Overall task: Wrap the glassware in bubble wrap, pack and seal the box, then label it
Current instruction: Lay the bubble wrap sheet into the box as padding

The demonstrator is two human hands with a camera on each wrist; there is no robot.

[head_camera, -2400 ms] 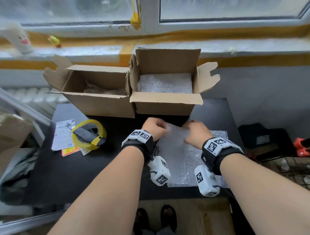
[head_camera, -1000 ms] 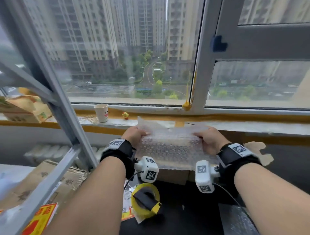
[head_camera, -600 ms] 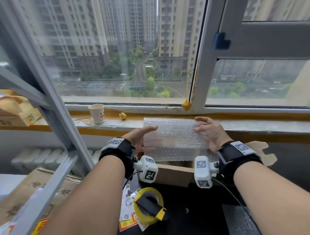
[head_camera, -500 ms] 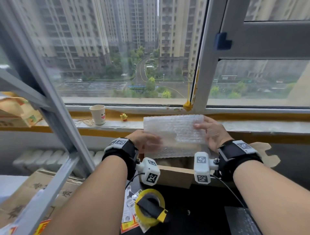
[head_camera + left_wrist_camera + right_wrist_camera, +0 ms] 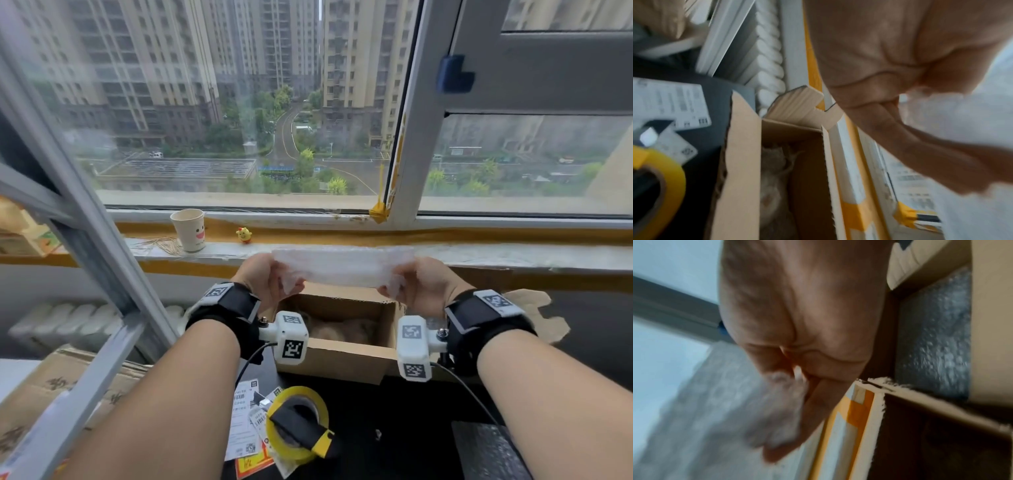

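Stretching between the two hands, a bubble wrap bundle is held level in the air, above the open box and in front of the sill. The left hand is closed round the bundle's left end, fingers curled over crumpled wrap in the left wrist view. The right hand is closed round the right end likewise, a tuft of wrap being pinched at the fingers (right wrist view is blurred). Whether glassware lies inside the bundle cannot be told.

The box is seen on the black bench, flaps open, with something pale and crumpled inside; what it is cannot be made out. A second box, lined with bubble wrap, is recorded in the right wrist view just beside the first. A flat sheet of wrap lies on the bench at the lower right edge.

A yellow tape roll with a black dispenser is noted on the bench near the left forearm, resting partly on printed labels. On the sill to the left, a paper cup stands upright, with a small yellow toy just beside it. Flattened cardboard lies at the lower left, beyond the bench.
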